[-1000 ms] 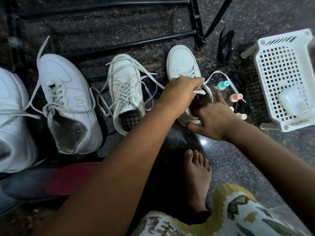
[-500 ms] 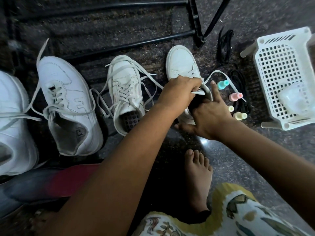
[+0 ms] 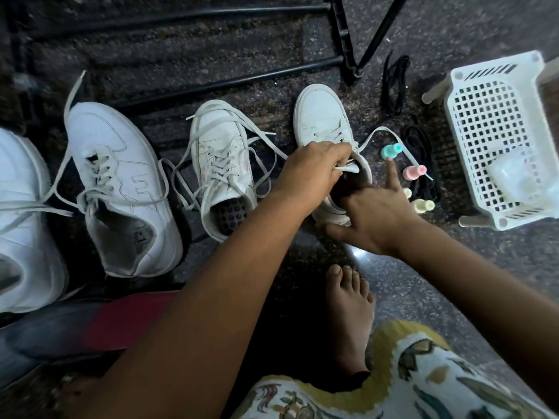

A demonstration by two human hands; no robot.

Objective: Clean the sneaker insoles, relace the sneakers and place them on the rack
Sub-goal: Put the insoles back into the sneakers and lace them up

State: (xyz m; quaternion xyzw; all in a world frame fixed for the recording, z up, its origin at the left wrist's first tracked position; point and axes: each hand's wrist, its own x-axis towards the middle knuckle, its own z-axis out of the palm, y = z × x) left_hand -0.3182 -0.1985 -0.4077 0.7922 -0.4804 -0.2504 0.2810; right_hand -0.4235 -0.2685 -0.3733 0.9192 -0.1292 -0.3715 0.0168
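Several white sneakers stand in a row on the dark floor. My left hand [image 3: 311,173] is closed on the tongue and lace of the rightmost sneaker [image 3: 317,113], pulling its mouth wide. At the heel, my right hand [image 3: 375,216] has its middle fingers curled into the sneaker's opening, with the index finger and thumb spread outside. What lies inside this sneaker is hidden. A loosely laced sneaker [image 3: 220,140] beside it shows a perforated footbed. Further left are a larger sneaker [image 3: 112,152] and part of another sneaker [image 3: 21,207]. The black metal rack [image 3: 230,81] stands behind them.
A white plastic basket [image 3: 484,116] lies at the right with a pale container in it. Small teal [image 3: 391,151], pink [image 3: 414,171] and yellow [image 3: 423,204] bottles and black laces [image 3: 420,158] lie between basket and sneaker. My bare foot [image 3: 351,303] rests just below my hands.
My right hand has slid from the sneaker's side to its heel, and its fingers have gone further into the opening. My left hand keeps its hold on the tongue.
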